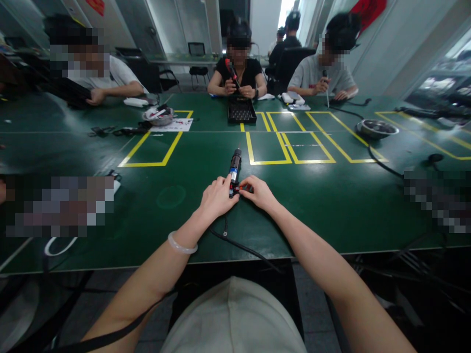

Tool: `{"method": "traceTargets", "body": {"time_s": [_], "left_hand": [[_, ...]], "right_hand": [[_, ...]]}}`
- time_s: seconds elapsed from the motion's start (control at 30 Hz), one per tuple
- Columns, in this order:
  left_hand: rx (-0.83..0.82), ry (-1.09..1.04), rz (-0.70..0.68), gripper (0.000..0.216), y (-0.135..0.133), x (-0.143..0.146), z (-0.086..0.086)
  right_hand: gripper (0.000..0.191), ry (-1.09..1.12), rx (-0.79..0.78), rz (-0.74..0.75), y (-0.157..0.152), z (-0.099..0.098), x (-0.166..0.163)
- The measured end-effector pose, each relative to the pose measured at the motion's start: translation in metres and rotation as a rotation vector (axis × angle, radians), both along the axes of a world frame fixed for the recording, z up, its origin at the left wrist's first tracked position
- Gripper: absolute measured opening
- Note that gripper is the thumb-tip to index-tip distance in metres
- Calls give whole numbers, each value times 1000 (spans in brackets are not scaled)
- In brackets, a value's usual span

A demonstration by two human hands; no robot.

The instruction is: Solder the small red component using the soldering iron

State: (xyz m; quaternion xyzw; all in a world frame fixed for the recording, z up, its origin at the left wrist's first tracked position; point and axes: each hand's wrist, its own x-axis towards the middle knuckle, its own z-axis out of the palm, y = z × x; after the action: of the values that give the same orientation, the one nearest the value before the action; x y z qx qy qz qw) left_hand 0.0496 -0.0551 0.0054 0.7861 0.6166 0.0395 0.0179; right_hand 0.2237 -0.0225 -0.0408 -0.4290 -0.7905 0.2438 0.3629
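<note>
A black electric screwdriver (pixel 234 169) with a blue band and a red end lies on the green table (pixel 331 206), pointing away from me. My left hand (pixel 217 197) and my right hand (pixel 258 192) meet at its near red end, fingers pinched on it from both sides. A black cable (pixel 239 245) runs from the tool back over the table's near edge. A pale bangle (pixel 182 244) sits on my left wrist.
Yellow taped rectangles (pixel 287 147) mark the table. Across it sit three people, one holding a red-handled tool over a black tray (pixel 241 111). A metal bowl (pixel 377 128), a white bowl (pixel 158 115) and loose cables lie around.
</note>
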Motion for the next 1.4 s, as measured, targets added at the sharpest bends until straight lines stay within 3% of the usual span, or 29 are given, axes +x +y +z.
{"method": "traceTargets", "body": {"time_s": [1.07, 1.4], "left_hand": [[19, -30, 67, 65, 4, 4, 2], [-3, 3, 39, 67, 8, -16, 2]], "right_hand": [[28, 74, -39, 64, -1, 1, 4], [28, 148, -77, 79, -2, 4, 7]]}}
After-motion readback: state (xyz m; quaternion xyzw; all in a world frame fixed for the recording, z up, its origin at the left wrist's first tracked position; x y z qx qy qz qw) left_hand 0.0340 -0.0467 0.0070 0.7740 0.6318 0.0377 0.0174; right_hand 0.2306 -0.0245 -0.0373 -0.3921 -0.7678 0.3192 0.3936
